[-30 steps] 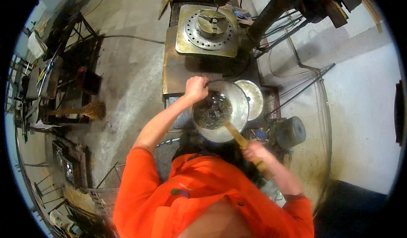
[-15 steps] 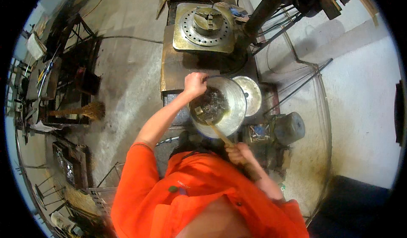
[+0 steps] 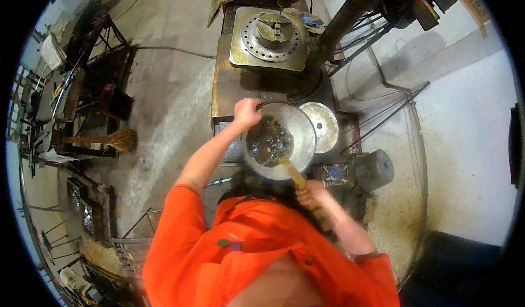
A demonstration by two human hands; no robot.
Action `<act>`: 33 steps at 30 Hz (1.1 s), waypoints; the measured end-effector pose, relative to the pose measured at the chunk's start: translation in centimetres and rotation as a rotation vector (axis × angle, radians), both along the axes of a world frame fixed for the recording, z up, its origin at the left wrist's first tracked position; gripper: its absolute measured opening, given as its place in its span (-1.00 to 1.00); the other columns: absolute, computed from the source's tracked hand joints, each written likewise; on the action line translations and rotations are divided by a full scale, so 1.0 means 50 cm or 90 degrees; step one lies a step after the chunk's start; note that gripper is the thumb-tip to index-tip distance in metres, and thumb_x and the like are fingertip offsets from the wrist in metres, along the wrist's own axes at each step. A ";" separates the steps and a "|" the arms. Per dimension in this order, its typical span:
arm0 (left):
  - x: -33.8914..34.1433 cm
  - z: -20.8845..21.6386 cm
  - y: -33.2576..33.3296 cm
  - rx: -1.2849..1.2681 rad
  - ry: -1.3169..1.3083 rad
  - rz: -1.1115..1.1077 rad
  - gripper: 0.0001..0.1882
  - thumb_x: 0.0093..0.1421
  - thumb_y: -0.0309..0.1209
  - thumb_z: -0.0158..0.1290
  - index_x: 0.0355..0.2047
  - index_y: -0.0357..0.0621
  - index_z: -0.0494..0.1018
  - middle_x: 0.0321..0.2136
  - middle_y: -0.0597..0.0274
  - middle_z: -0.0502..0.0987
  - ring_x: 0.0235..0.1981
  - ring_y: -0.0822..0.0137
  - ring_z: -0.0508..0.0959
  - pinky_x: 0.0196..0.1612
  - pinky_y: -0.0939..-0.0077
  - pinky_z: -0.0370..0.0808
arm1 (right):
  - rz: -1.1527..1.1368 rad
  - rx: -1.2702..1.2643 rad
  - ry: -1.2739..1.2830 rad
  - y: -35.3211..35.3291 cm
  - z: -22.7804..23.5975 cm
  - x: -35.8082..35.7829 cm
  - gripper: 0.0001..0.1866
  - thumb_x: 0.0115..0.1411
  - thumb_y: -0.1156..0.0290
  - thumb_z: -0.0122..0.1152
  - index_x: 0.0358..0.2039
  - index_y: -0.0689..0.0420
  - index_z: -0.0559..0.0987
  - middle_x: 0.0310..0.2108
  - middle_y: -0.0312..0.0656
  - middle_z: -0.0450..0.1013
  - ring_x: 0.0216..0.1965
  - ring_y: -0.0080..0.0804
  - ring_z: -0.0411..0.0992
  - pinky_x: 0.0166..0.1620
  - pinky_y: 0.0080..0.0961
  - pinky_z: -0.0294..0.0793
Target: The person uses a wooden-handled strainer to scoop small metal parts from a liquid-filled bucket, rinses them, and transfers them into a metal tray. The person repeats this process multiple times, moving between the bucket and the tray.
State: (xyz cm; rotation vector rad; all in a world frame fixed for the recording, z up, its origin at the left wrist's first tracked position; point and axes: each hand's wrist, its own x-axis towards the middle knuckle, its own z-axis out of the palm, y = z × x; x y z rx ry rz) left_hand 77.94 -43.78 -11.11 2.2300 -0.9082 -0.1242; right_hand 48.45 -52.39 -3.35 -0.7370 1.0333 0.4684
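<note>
A wide, pale metal basin (image 3: 302, 137) stands tilted in front of me, with dark, shiny small pieces (image 3: 268, 143) heaped in wet-looking liquid at its bottom left. My left hand (image 3: 248, 114) is closed round its far-left rim. In my right hand (image 3: 313, 193), at the near-right side, is a flat, light wooden stick (image 3: 295, 174). Its far end reaches over the near rim into the basin, beside the pieces; blur hides the exact shape of the tip. The stick's other end sticks out below my fist.
A round metal lid-like disc (image 3: 321, 126) lies right of the basin. Beyond stands a drill-press table (image 3: 239, 55) with a chuck (image 3: 273, 29). Near right are a box of small items (image 3: 334, 172) and a dark bucket (image 3: 376, 170). A broom (image 3: 121, 140) is at left.
My right hand has pulled the stick back toward me and right, drawing its tip from the middle of the pieces to the near rim. The left hand stays on the basin's rim.
</note>
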 end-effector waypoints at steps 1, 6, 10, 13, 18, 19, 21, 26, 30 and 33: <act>0.003 -0.009 0.010 0.008 0.017 0.015 -0.76 -0.19 -0.40 0.04 -0.42 0.00 0.52 -0.55 0.02 0.49 -0.44 0.01 0.48 -0.35 0.19 0.42 | -0.007 0.002 0.017 0.004 0.020 0.013 -0.87 0.04 0.47 -0.26 -0.40 0.17 0.28 -0.67 -0.41 0.02 -0.72 -0.64 -0.08 -0.70 -0.70 -0.05; 0.016 -0.020 0.007 -0.001 0.025 0.011 -0.76 -0.15 -0.37 0.10 -0.38 -0.04 0.52 -0.52 0.03 0.50 -0.43 0.04 0.49 -0.37 0.24 0.42 | -0.242 0.608 -0.066 -0.025 -0.078 -0.020 -0.81 0.04 0.45 -0.27 -0.34 0.26 0.26 -0.65 -0.39 0.04 -0.71 -0.64 -0.04 -0.70 -0.70 0.05; 0.018 -0.014 0.016 0.033 0.034 -0.004 -0.76 -0.16 -0.38 0.09 -0.39 -0.07 0.52 -0.52 0.03 0.50 -0.44 0.04 0.49 -0.37 0.25 0.42 | -0.325 0.695 -0.075 -0.032 -0.052 -0.003 -0.71 0.02 0.42 -0.23 -0.27 0.35 0.24 -0.64 -0.37 0.05 -0.72 -0.64 0.04 -0.73 -0.71 0.14; 0.024 -0.014 0.015 0.027 0.026 -0.010 -0.76 -0.17 -0.40 0.09 -0.39 -0.09 0.52 -0.52 0.02 0.50 -0.44 0.04 0.49 -0.36 0.25 0.42 | -0.356 0.720 -0.012 -0.068 -0.027 0.004 -0.58 -0.05 0.40 -0.14 -0.19 0.41 0.20 -0.66 -0.29 0.12 -0.71 -0.55 0.14 -0.76 -0.66 0.19; 0.025 -0.008 0.013 0.018 0.033 -0.039 -0.77 -0.16 -0.40 0.08 -0.41 -0.11 0.52 -0.51 0.00 0.49 -0.43 0.03 0.49 -0.36 0.25 0.42 | -0.133 0.542 0.007 -0.119 -0.083 -0.016 -0.70 -0.03 0.40 -0.12 -0.27 0.29 0.27 -0.65 -0.31 0.12 -0.71 -0.57 0.10 -0.70 -0.64 0.10; 0.025 -0.007 0.009 0.010 0.036 -0.042 -0.77 -0.16 -0.40 0.08 -0.41 -0.11 0.51 -0.52 0.00 0.49 -0.44 0.03 0.49 -0.36 0.24 0.42 | -0.101 0.441 0.019 -0.111 -0.113 -0.034 -0.76 -0.05 0.43 -0.11 -0.34 0.25 0.29 -0.68 -0.34 0.11 -0.73 -0.59 0.08 -0.70 -0.62 0.04; 0.027 -0.010 0.014 0.001 0.042 -0.036 -0.78 -0.16 -0.40 0.07 -0.42 -0.11 0.51 -0.54 0.00 0.49 -0.45 0.02 0.49 -0.38 0.23 0.42 | 0.035 0.143 -0.012 -0.074 -0.037 -0.003 -0.86 -0.08 0.48 -0.11 -0.44 0.18 0.31 -0.71 -0.37 0.10 -0.75 -0.63 0.03 -0.68 -0.62 -0.03; 0.010 0.032 -0.016 -0.002 0.022 -0.076 -0.79 -0.18 -0.42 0.05 -0.44 -0.05 0.52 -0.56 0.00 0.48 -0.45 0.00 0.48 -0.36 0.18 0.41 | 0.073 0.005 -0.003 -0.050 -0.021 -0.013 -0.86 -0.11 0.51 -0.15 -0.44 0.17 0.30 -0.70 -0.38 0.09 -0.74 -0.61 -0.01 -0.69 -0.63 -0.06; 0.011 0.049 -0.027 0.016 0.029 -0.068 -0.79 -0.18 -0.42 0.05 -0.44 -0.06 0.52 -0.57 0.00 0.47 -0.46 0.00 0.48 -0.36 0.19 0.41 | 0.103 -0.040 0.012 -0.038 -0.012 -0.008 -0.83 -0.12 0.51 -0.17 -0.43 0.17 0.29 -0.69 -0.39 0.04 -0.73 -0.60 -0.04 -0.69 -0.62 -0.07; 0.011 0.034 -0.037 -0.019 0.009 -0.077 -0.79 -0.19 -0.41 0.06 -0.45 -0.06 0.52 -0.57 -0.01 0.47 -0.46 0.00 0.48 -0.36 0.19 0.41 | -0.095 0.395 -0.056 -0.050 -0.075 -0.039 -0.84 -0.05 0.49 -0.15 -0.39 0.18 0.30 -0.67 -0.39 0.04 -0.71 -0.62 -0.05 -0.68 -0.64 -0.06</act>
